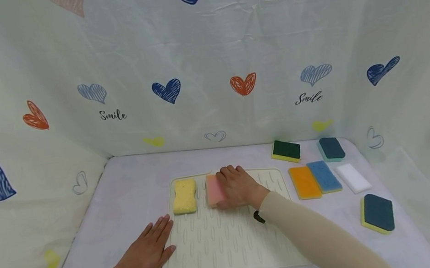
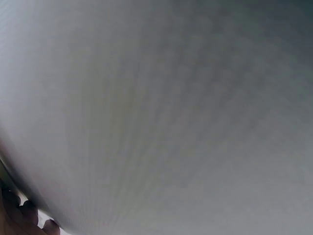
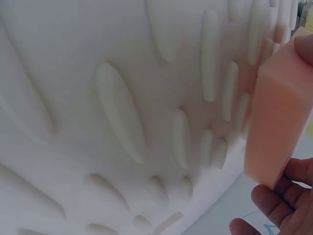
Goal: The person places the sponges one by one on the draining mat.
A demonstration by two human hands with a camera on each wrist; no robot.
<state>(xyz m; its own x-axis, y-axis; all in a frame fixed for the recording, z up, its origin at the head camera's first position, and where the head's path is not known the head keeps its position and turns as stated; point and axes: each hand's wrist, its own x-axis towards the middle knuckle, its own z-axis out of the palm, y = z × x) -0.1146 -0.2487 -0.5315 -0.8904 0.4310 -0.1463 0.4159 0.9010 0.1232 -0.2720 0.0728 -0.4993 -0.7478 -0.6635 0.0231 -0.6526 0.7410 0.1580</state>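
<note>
My right hand [image 1: 239, 187] grips a pink sponge [image 1: 214, 189] over the upper middle of a cream ridged mat [image 1: 223, 244]. In the right wrist view the pink sponge [image 3: 279, 117] stands close over the ridges, with the thumb at one end and fingers at the other. Left of it, a yellow sponge [image 1: 184, 195] with curved sides lies at the mat's upper left corner. My left hand [image 1: 146, 250] lies flat with straight fingers, its fingertips at the mat's left edge. Only a few fingertips [image 2: 29, 213] show in the left wrist view.
Right of the mat lie an orange sponge [image 1: 305, 182], a blue sponge [image 1: 325, 177] against it, and a white sponge [image 1: 353, 178]. Dark green-topped sponges [image 1: 286, 150] sit behind and at the front right [image 1: 378, 213], plus a teal one [image 1: 331, 149]. A heart-printed curtain [image 1: 202, 48] surrounds the table.
</note>
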